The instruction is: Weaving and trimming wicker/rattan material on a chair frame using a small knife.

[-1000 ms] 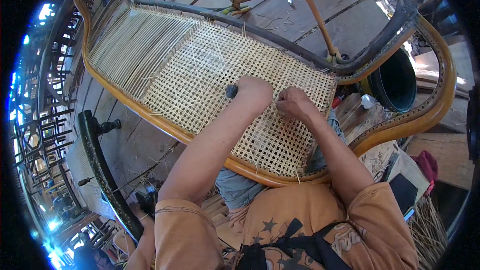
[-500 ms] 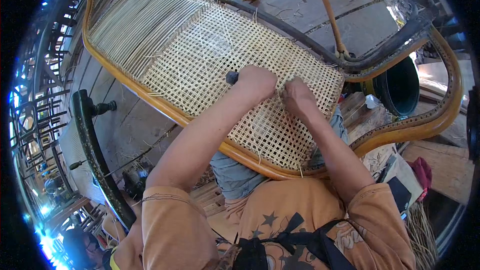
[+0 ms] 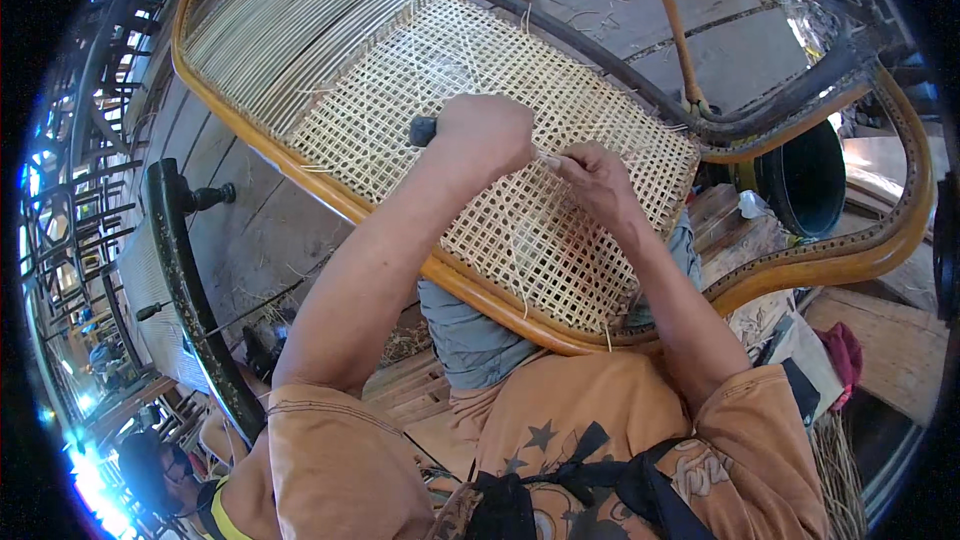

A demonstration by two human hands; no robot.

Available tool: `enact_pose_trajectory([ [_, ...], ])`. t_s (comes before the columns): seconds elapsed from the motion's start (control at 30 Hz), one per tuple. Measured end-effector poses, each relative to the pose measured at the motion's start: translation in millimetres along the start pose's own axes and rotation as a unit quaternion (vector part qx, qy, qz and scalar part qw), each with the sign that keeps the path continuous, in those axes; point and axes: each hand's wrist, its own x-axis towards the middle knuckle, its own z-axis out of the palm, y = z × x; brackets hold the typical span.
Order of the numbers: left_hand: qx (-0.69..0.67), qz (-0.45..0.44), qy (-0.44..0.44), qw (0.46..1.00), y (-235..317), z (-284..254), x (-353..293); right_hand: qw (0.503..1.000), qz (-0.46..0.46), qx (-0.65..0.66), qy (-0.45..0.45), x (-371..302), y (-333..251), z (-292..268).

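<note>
As two bare hands meet above it, a pale cane panel woven in an open lattice point(image 3: 520, 230) lies directly beneath them, set in a curved, glossy orange-brown rattan frame point(image 3: 820, 273). The left hand point(image 3: 488, 135) is clamped in a fist around a black, blunt-ended handle point(image 3: 424, 130), its end jutting out on that hand's left. A thin, pale piece point(image 3: 546, 158) spans the short gap between the hands. Just to its right, the right hand point(image 3: 600, 180) draws its fingers together at the piece's end; whether they grip it cannot be told. To the right of the right hand stands a dark, round bucket point(image 3: 800, 180); farther below it lies a crumpled dark red cloth point(image 3: 845, 355). Well below and left of the left hand sits another person point(image 3: 150, 470).
</note>
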Motion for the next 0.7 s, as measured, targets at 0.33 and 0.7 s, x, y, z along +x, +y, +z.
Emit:
enact_pose_trajectory([
  [0.33,0.081,0.096,-0.090,0.988,31,19,30,0.982,0.053,-0.168,-0.070,7,4,-11],
  [0.7,0.035,0.118,-0.041,0.991,19,47,37,0.978,0.055,-0.190,-0.069,12,9,-14],
])
